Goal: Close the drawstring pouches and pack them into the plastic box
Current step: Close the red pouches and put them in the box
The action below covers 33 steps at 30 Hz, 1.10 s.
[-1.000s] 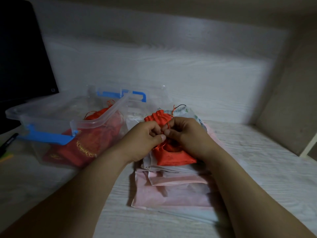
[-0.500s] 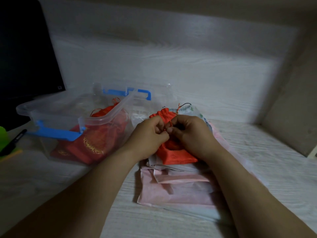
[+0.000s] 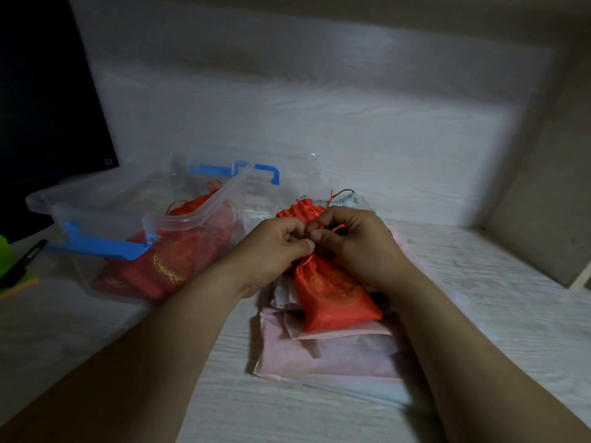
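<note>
A red drawstring pouch (image 3: 332, 292) with gold print lies on a stack of pink and white bags (image 3: 323, 356) at the centre of the desk. My left hand (image 3: 275, 251) and my right hand (image 3: 361, 247) meet at the pouch's gathered neck, and each pinches its thin red cord. The pouch's ruffled top sticks up behind my fingers. To the left stands the clear plastic box (image 3: 96, 206) with blue latches; red pouches (image 3: 166, 266) lie inside it.
The box's clear lid with a blue handle (image 3: 256, 169) leans behind the box. A dark monitor (image 3: 48, 107) fills the far left, with a black pen (image 3: 22, 263) and a green object (image 3: 6, 257) below it. A wall closes off the right side.
The pouch's body has swung a little toward me and shows more of its gold print. Both hands stay at the neck, working the cord. The camera has shifted slightly.
</note>
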Available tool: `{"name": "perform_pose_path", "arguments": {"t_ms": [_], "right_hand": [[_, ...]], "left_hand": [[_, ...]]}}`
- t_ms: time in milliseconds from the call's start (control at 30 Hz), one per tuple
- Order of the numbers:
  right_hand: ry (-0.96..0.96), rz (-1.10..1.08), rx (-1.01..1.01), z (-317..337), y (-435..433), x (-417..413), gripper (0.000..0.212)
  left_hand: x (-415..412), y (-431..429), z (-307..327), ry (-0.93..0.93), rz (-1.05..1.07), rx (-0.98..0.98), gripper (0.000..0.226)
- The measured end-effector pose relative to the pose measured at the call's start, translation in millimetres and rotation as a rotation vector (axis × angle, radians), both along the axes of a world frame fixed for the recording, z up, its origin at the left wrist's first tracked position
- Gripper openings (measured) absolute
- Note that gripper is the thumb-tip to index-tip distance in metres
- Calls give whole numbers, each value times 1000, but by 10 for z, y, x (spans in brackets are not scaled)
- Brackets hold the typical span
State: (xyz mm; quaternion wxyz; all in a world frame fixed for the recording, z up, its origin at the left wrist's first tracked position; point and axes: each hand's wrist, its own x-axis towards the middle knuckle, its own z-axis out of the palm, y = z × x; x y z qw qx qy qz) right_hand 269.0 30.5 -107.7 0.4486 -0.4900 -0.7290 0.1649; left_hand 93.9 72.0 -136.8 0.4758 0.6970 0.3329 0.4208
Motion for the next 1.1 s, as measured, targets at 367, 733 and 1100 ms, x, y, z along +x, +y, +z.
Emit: {"name": "perform_pose_path", "arguments": {"t_ms": [367,733,1100], "right_hand": [[137,4,-13,-29,49,10,6],[327,3,-67,30,19,5,11],[400,-197,-71,-85,163,33,14]], "left_hand": [[2,-47,35,-69,-36,-77,15],[19,-92,32,-258,-85,-87,22],[27,-32,-8,-174,33,-42,21]]}}
